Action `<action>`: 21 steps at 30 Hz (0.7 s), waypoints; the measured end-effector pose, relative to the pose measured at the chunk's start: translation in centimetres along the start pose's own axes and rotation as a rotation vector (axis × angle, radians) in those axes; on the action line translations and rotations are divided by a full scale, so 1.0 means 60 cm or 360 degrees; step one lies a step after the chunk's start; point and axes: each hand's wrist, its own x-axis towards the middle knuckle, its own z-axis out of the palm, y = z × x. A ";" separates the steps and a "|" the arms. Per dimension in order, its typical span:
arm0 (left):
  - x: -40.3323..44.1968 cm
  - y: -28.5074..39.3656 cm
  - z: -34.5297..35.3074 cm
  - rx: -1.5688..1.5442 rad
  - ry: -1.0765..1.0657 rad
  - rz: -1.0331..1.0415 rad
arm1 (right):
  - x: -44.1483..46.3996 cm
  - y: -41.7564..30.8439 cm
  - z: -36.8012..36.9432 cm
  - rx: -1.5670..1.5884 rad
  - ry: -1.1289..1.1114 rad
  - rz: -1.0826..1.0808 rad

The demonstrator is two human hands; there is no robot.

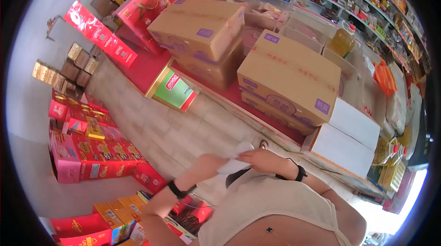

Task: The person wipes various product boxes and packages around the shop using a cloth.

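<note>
In front of my chest, a thin white piece (233,167) that looks like paper or tissue lies between my two hands. My right hand (261,159) has its fingers closed on the piece's upper right side. On the other side, my left hand (207,164) meets the piece's left edge; it is smeared by motion, so its finger positions are unclear. Each wrist wears a black band.
To the right stand brown cartons (289,73) and a white box (344,135) on a red-topped counter. A green-and-red carton (172,88) projects over the tiled floor (183,131). Red gift boxes (98,154) line the left; stocked shelves (363,11) fill the back.
</note>
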 end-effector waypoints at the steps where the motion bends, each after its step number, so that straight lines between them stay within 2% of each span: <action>1: 0.003 -0.014 -0.021 0.0155 0.0109 0.0105 | 0.004 -0.007 -0.015 -0.0007 0.0122 -0.0043; 2: 0.015 -0.019 -0.046 0.0159 0.0118 0.0088 | 0.006 -0.014 -0.039 -0.0012 0.0116 -0.0061; 4: 0.042 -0.011 -0.124 0.0441 0.0497 0.0298 | 0.010 -0.023 -0.098 -0.0204 0.0504 -0.0017; 5: 0.063 -0.008 -0.148 0.0447 0.0499 0.0308 | 0.008 -0.020 -0.123 -0.0211 0.0513 -0.0012; 7: 0.116 0.003 -0.187 0.0630 0.0733 0.0362 | -0.003 -0.010 -0.171 -0.0416 0.0733 0.0044; 8: 0.146 0.007 -0.205 0.0639 0.0733 0.0388 | -0.009 -0.006 -0.190 -0.0508 0.0849 0.0067; 10: 0.208 0.019 -0.239 0.0752 0.0936 0.0653 | -0.023 0.033 -0.207 -0.0669 0.1003 0.0185; 13: 0.322 0.016 -0.253 0.0845 0.0840 0.0830 | -0.055 0.073 -0.233 -0.0927 0.1135 0.0440; 14: 0.365 0.010 -0.254 0.0829 0.1002 0.1018 | -0.067 0.083 -0.231 -0.0922 0.1137 0.0473; 16: 0.446 0.003 -0.251 0.0776 0.0986 0.1154 | -0.082 0.113 -0.225 -0.0872 0.1213 0.0783; 17: 0.474 0.006 -0.242 0.0771 0.0981 0.1173 | -0.090 0.138 -0.209 -0.0855 0.1098 0.0938; 19: 0.516 0.018 -0.236 0.0791 0.0676 0.1048 | -0.095 0.151 -0.197 -0.0782 0.1135 0.0990; 21: 0.536 0.013 -0.238 0.0719 0.0692 0.1170 | -0.101 0.160 -0.185 -0.0631 0.1155 0.1055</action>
